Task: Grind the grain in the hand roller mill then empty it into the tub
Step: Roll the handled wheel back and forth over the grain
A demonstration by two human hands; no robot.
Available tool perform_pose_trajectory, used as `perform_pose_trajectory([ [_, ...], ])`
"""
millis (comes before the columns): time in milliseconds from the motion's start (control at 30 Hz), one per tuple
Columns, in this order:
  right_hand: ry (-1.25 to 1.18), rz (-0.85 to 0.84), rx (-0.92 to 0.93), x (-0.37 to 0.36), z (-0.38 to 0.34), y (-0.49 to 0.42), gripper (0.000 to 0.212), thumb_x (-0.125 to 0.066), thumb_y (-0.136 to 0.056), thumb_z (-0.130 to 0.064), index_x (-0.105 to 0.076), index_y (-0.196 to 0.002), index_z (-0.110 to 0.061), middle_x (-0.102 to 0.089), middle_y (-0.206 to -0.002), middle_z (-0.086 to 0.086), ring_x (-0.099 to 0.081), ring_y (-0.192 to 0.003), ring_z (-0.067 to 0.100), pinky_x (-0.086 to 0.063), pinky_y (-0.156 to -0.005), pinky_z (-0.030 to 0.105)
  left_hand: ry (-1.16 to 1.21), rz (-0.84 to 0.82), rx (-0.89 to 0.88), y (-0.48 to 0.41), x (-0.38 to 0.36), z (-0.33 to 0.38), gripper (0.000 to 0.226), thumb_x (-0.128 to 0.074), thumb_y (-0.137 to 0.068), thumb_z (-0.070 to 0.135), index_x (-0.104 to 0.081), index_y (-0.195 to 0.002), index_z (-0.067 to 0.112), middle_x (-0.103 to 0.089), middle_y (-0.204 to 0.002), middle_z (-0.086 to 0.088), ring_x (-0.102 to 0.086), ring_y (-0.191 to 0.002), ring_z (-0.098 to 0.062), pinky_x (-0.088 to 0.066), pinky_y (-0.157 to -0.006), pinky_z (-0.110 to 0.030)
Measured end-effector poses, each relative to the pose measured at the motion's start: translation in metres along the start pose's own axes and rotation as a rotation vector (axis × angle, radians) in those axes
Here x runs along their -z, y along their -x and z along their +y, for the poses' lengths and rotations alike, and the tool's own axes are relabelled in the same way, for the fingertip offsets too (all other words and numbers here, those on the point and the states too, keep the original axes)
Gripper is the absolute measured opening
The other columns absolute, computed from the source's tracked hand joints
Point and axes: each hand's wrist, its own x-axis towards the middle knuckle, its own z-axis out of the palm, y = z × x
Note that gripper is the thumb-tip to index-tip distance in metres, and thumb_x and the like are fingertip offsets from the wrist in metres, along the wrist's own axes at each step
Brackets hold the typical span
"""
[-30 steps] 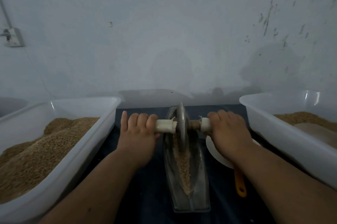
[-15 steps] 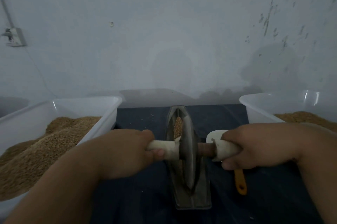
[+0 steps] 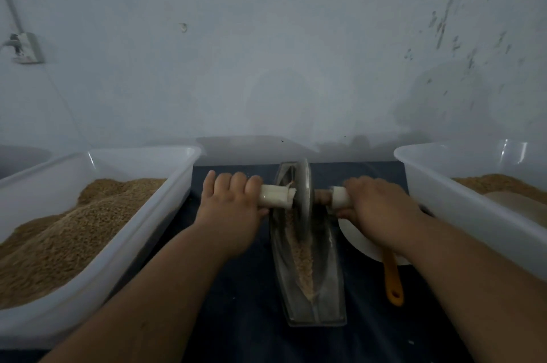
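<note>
One roller mill (image 3: 302,200) sat between two white tubs, left tub (image 3: 133,244) and right tub (image 3: 473,214). Left hand (image 3: 231,208) and right hand (image 3: 381,214) each curled round its axle handles, perhaps cloth-wrapped, at the far end.

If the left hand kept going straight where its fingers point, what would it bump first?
Probably the wall; only dark cloth lies ahead of the left hand, though depth is unclear.

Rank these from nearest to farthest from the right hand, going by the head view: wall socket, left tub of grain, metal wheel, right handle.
1. Right handle: gripped by the right hand.
2. Metal wheel: just left of that hand, centre.
3. Left tub of grain: across the mat, left side.
4. Wall socket: on the wall, far upper left.
</note>
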Motion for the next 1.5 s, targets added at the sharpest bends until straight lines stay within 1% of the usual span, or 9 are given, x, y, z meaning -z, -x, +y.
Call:
perform_pose_trajectory([
  [167,0.094,0.078,0.047,-0.008,0.002,-0.001,0.046,-0.054,-0.088,-0.063,-0.052,-0.116,-0.027,-0.055,-0.101,-0.002,-0.045,-0.081,0.017,-0.034,-0.067,0.034,0.101,0.034,0.005,0.003,-0.009,-0.004,0.055,-0.028,-0.097,0.055,-0.028,-0.144,0.026,-0.040,-0.138,0.001,-0.036,-0.127,-0.024,-0.009,-0.117,-0.053],
  [400,-0.216,-0.510,0.097,0.062,0.004,0.026,0.034,-0.055,-0.086,-0.069,-0.052,-0.093,-0.036,-0.059,-0.086,-0.011,-0.056,-0.075,0.001,-0.041,-0.062,0.020,0.283,-0.241,-0.127,0.023,0.049,-0.022,0.032,-0.029,-0.098,0.057,-0.047,-0.111,0.032,-0.056,-0.105,0.009,-0.052,-0.093,-0.014,-0.040,-0.087,-0.035],
  [633,-0.285,-0.666,0.144,0.112,0.001,0.046,0.060,-0.033,-0.061,-0.088,-0.056,-0.088,-0.040,-0.062,-0.079,-0.027,-0.056,-0.071,-0.011,-0.041,-0.060,0.010,0.511,-0.553,-0.146,0.041,0.091,-0.039,0.032,-0.033,-0.093,0.064,-0.053,-0.095,0.038,-0.060,-0.089,0.014,-0.057,-0.084,-0.002,-0.045,-0.080,-0.024],
  [833,-0.209,-0.548,0.103,0.074,0.000,0.030,0.036,-0.049,-0.088,-0.070,-0.053,-0.093,-0.034,-0.060,-0.086,-0.008,-0.057,-0.076,0.004,-0.044,-0.067,0.022,0.489,-0.472,-0.128,0.027,0.060,-0.031,0.031,-0.032,-0.097,0.061,-0.047,-0.092,0.034,-0.058,-0.087,0.010,-0.055,-0.077,-0.005,-0.041,-0.070,-0.029],
  [1000,0.033,-0.037,0.030,0.011,-0.005,0.006,0.041,-0.050,-0.091,-0.064,-0.050,-0.112,-0.029,-0.055,-0.105,-0.004,-0.051,-0.089,0.016,-0.038,-0.072,0.034,0.051,-0.054,-0.026,0.007,0.005,-0.008,0.049,-0.027,-0.096,0.057,-0.034,-0.134,0.027,-0.045,-0.130,0.000,-0.044,-0.117,-0.026,-0.030,-0.108,-0.047],
  [1100,0.097,0.130,-0.015,-0.014,-0.006,-0.001,0.047,-0.051,-0.093,-0.055,-0.051,-0.126,-0.021,-0.054,-0.108,0.003,-0.050,-0.093,0.024,-0.033,-0.076,0.037,0.114,0.051,0.015,0.001,-0.015,-0.002,0.062,-0.034,-0.095,0.054,-0.026,-0.148,0.023,-0.039,-0.141,-0.001,-0.035,-0.128,-0.027,-0.009,-0.117,-0.055],
  [1200,0.083,0.234,0.013,-0.018,-0.006,0.000,0.043,-0.062,-0.089,-0.041,-0.058,-0.123,-0.015,-0.057,-0.105,0.008,-0.052,-0.090,0.029,-0.038,-0.079,0.041,0.201,0.116,0.015,0.003,-0.023,-0.004,0.060,-0.043,-0.095,0.049,-0.035,-0.147,0.019,-0.046,-0.136,-0.005,-0.041,-0.125,-0.030,-0.010,-0.116,-0.057],
  [1367,0.048,-0.036,0.071,0.016,-0.006,0.012,0.038,-0.057,-0.090,-0.056,-0.050,-0.117,-0.030,-0.055,-0.107,-0.005,-0.052,-0.094,0.017,-0.044,-0.083,0.037,0.204,-0.007,-0.005,0.010,0.001,-0.012,0.047,-0.025,-0.097,0.058,-0.041,-0.130,0.028,-0.051,-0.124,0.001,-0.048,-0.113,-0.025,-0.027,-0.109,-0.045],
  [1500,-0.230,-0.505,0.077,0.064,0.000,0.026,0.032,-0.059,-0.085,-0.067,-0.053,-0.097,-0.037,-0.061,-0.090,-0.011,-0.058,-0.079,0.003,-0.048,-0.072,0.025,0.314,-0.232,-0.130,0.022,0.045,-0.024,0.049,-0.019,-0.085,0.076,-0.043,-0.089,0.034,-0.058,-0.091,0.011,-0.054,-0.080,-0.008,-0.040,-0.072,-0.032],
])
